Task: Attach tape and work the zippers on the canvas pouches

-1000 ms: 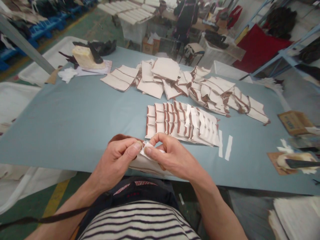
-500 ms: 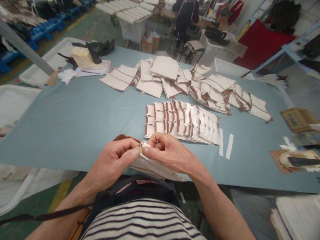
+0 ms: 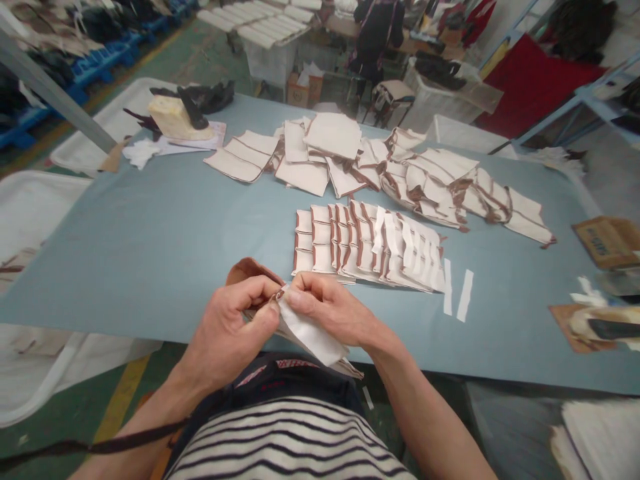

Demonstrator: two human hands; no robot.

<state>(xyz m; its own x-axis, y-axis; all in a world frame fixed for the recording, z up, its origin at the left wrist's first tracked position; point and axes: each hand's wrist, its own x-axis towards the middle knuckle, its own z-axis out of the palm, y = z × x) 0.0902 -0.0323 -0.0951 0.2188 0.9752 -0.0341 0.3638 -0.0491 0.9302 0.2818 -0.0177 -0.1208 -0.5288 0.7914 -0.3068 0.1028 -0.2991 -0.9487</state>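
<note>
Your left hand (image 3: 227,330) pinched the cloth (image 3: 250,269) by its edge, at the table's (image 3: 175,233) near side; your right hand (image 3: 333,310) pinched the strip (image 3: 313,337) against it, probably keeping both aligned. The overlapped row (image 3: 363,243) lay just beyond, seemingly within reach.

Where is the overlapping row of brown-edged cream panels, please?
Head view, right of centre: the row lies on the blue table just beyond the right hand.

- Soft, even light across the table (image 3: 165,253), shadows faint
- Far stool (image 3: 393,93) hazy, out of focus
- Near-right stack (image 3: 603,437) blurred
- Wide-angle stretching toward the edges
</note>
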